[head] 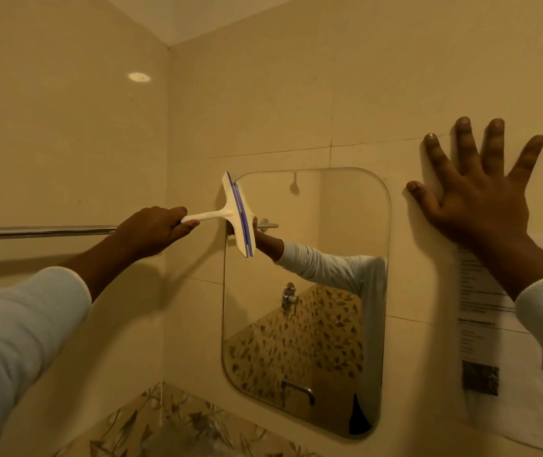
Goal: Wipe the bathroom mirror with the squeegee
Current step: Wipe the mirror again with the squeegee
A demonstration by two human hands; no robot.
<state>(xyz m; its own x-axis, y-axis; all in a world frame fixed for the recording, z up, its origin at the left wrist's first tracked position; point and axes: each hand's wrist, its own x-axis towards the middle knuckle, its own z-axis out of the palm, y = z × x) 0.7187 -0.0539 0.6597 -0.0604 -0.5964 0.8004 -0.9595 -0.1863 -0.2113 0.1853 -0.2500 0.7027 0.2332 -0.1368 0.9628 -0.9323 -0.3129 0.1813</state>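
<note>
A frameless mirror [329, 225] with rounded corners hangs on the cream tiled wall. My left hand [155, 230] grips the handle of a white squeegee [235, 214] with a purple blade. Its blade stands nearly upright against the mirror's upper left edge. My right hand [471, 189] is spread flat on the wall just right of the mirror, fingers apart and pointing up, holding nothing. The mirror reflects my sleeve, taps and patterned tiles.
A chrome towel rail [39, 231] runs along the left wall at hand height. A printed paper sheet [481, 311] is stuck to the wall below my right wrist. Leaf-patterned tiles [178, 423] line the wall's lower part.
</note>
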